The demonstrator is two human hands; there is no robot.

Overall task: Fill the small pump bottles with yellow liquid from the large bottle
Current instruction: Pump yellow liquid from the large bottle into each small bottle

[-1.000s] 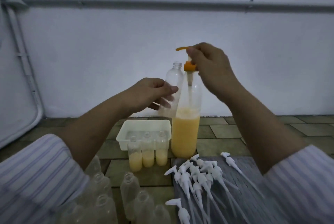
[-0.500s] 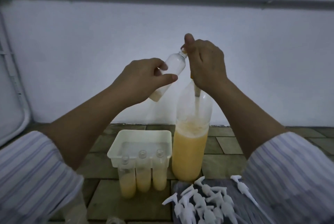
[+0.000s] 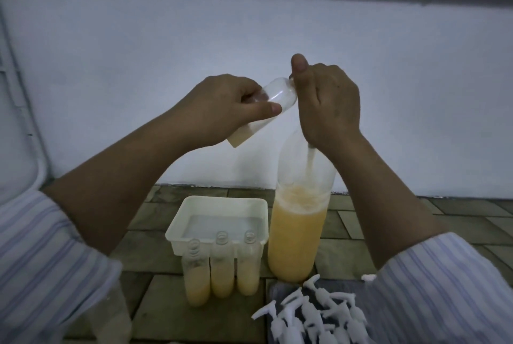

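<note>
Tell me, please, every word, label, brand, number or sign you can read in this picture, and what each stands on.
None: no readable text shows anywhere.
The large bottle of yellow liquid carries no label.
The small bottle in the left hand is plain clear plastic.
The three filled small bottles, the white tub and the white pump heads are unmarked.

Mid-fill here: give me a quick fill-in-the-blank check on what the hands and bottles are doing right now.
1. The left hand holds the small clear plastic bottle tilted, with a little ____ liquid at its base.
2. The right hand grips the pump atop the ____ clear bottle.
3. In front of the white plastic tub stand ____ part-filled small bottles.

Missing: yellow; large; three
</note>
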